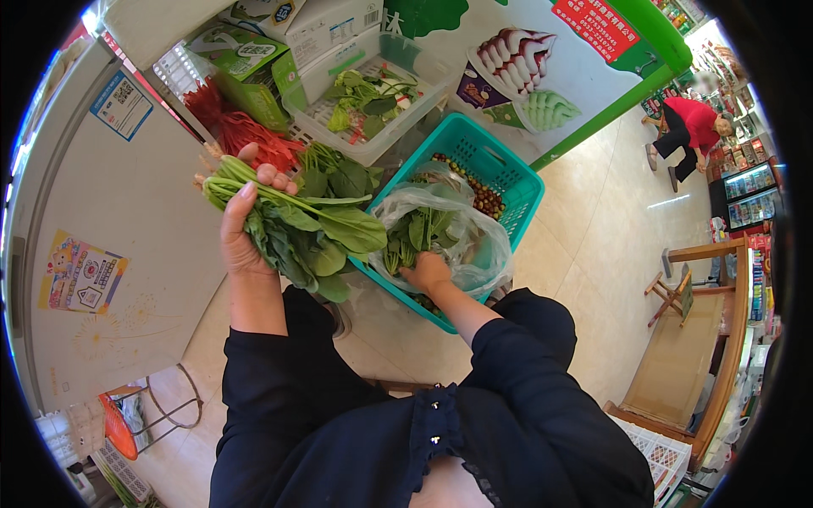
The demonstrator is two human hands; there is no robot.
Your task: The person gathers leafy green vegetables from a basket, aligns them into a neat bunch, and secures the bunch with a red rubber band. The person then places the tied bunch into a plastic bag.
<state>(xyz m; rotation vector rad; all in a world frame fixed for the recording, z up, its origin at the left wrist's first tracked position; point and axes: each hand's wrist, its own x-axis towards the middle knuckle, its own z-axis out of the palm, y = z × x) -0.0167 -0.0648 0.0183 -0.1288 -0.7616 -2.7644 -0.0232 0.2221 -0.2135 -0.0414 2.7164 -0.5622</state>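
My left hand (240,246) is closed around a bunch of spinach-like leafy greens (330,232), with pale roots to the upper left and broad leaves to the right. My right hand (430,274) reaches into a clear plastic bag (492,254), its fingers around the stems of more leafy greens (419,228); the fingertips are partly hidden. The bag lies in a teal plastic basket (533,190), over small red-and-green fruits (488,198) that look like jujubes. Another clump of greens (336,178) lies just beyond my left hand.
Red plastic strips (248,136) lie beside green cartons (238,51). A clear plastic bin (397,136) holds leaf scraps. A white appliance door (120,190) stands at left, a green-edged freezer (597,127) ahead. At right are a person in red (689,127) and a folding stool (673,295).
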